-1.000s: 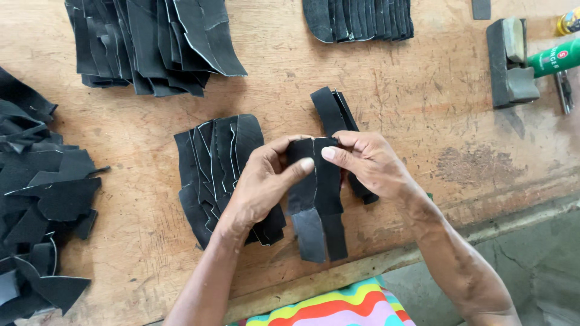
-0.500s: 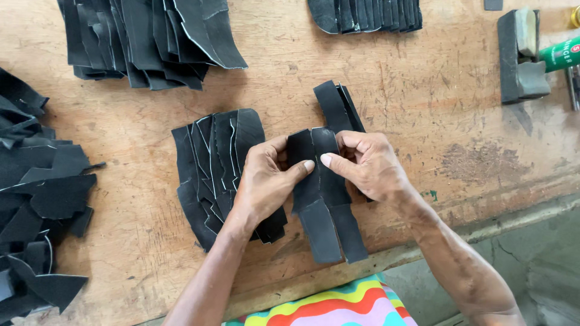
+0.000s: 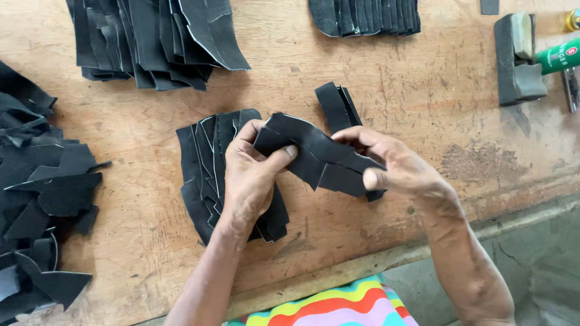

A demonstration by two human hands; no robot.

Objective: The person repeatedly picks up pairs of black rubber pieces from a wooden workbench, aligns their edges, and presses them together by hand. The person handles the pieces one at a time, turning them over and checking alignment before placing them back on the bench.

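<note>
Both my hands hold a black leather piece (image 3: 320,156) above the wooden table (image 3: 423,108). My left hand (image 3: 251,175) pinches its left end between thumb and fingers. My right hand (image 3: 396,166) grips its right end, thumb on top. The piece lies turned sideways, slanting down to the right. Under my left hand lies a fanned stack of black cut pieces (image 3: 208,166). Behind my right hand, a small pile of narrow black strips (image 3: 335,102) rests on the table.
A large stack of black pieces (image 3: 151,36) sits at the back left, another row (image 3: 362,12) at the back middle. Black scraps (image 3: 42,187) heap at the left edge. A grey block (image 3: 516,57) and a green tool handle (image 3: 559,57) lie at the right. Striped cloth (image 3: 338,305) shows at the bottom.
The black piece hung roughly upright between my hands; now it is turned sideways, slanting down to the right. My right hand has slid down to its right end.
</note>
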